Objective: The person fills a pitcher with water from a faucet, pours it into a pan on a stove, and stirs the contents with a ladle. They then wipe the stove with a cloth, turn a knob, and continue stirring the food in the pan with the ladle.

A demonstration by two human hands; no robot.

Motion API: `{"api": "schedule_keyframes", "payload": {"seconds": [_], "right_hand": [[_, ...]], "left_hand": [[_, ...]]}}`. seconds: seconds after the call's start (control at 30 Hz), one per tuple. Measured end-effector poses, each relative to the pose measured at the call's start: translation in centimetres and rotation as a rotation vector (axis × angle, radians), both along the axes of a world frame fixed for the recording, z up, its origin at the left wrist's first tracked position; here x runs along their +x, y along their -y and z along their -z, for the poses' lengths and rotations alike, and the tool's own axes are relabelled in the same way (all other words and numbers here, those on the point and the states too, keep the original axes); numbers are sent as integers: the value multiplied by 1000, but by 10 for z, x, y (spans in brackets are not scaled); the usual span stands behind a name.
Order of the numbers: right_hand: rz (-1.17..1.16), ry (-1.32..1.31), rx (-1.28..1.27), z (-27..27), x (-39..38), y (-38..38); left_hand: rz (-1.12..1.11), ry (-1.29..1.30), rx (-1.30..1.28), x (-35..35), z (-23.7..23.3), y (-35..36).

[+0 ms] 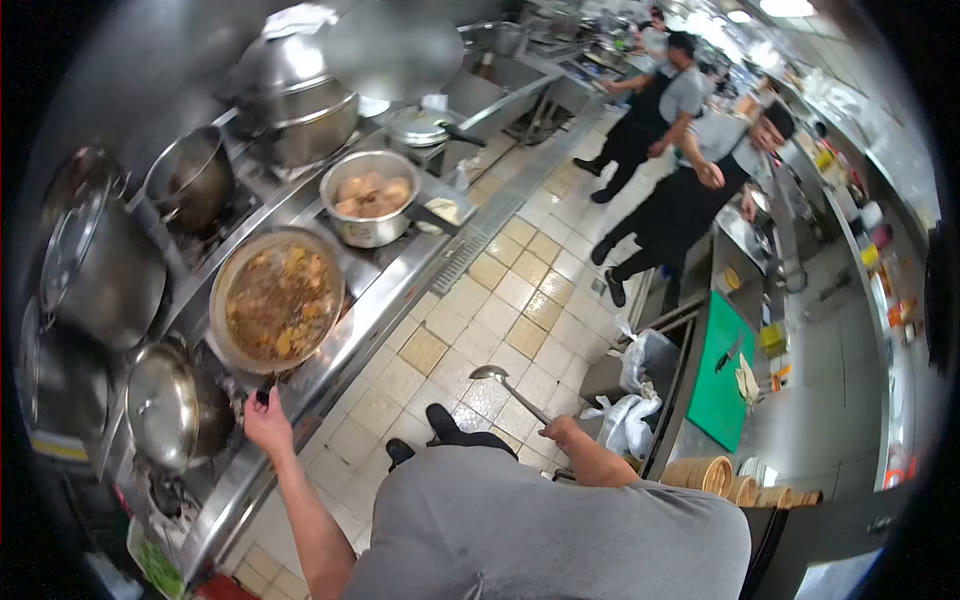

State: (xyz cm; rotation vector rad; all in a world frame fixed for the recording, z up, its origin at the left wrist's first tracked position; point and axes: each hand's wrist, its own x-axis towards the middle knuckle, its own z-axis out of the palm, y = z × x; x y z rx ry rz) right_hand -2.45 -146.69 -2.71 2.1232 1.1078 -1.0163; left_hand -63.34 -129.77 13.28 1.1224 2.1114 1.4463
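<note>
Food (285, 298) fills the pan (221, 305), whose black handle (262, 397) at six o'clock the left hand (268, 425) grips; the right hand (565, 433) grips a ladle (520, 398) pointing to ten o'clock.

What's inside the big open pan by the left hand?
The pan holds brownish food with yellow chunks. The food covers the bottom, so that can't be seen.

Single head-worn camera, facing forward and steeply down, left hand (268, 424) close below by the stove's front edge (364, 325), right hand (564, 432) also near, tiled floor (460, 375) stretching away ahead
</note>
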Motion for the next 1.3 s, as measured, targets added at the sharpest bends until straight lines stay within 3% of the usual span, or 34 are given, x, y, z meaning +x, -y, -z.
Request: {"api": "schedule_keyframes", "payload": {"seconds": [0.03,0.1,0.13,0.17,0.2,0.23,0.3,0.33,0.43,0.57,0.63,0.77,0.8,0.93,1.0,1.07,1.13,1.3], "right_hand": [[-55,13,-4,9,9,3],[-234,26,-107,20,17,-7],[-337,36,-199,19,16,-13],[-587,-82,-172,7,20,-10],[-756,-55,-154,27,28,-9],[-812,-67,-173,27,20,-18],[-81,-3,-182,11,9,-30],[24,-37,-101,7,6,-31],[164,2,-62,-5,-5,-43],[162,-100,11,-3,-7,-50],[402,-176,136,-24,-25,-53],[338,-208,121,-26,-24,-50],[352,-181,86,5,-7,-45],[271,-168,52,3,-1,-39],[77,-105,-193,24,14,-38],[82,-129,-139,15,16,-30],[90,-153,-87,13,15,-27],[-52,-91,-219,21,16,-29]], "left_hand": [[22,38,65,-9,11,-2],[31,-53,-73,15,-42,5],[-26,5,-24,11,-16,3],[-37,-53,-71,17,-27,8],[-52,-37,-59,17,-20,8],[-55,58,-21,17,-10,7],[-91,112,3,18,-4,10],[-92,94,-28,20,-16,12],[-97,36,-87,16,-11,24],[-82,-127,-139,12,26,65],[-54,-174,-171,11,53,95],[-19,-209,-319,3,120,159],[-43,-210,-330,0,143,177],[-133,-221,-734,-13,189,242],[-197,-135,-814,-34,231,278],[-260,-48,-891,-44,235,284],[-352,261,-948,-53,237,288],[-189,180,-901,-69,271,280]]}}
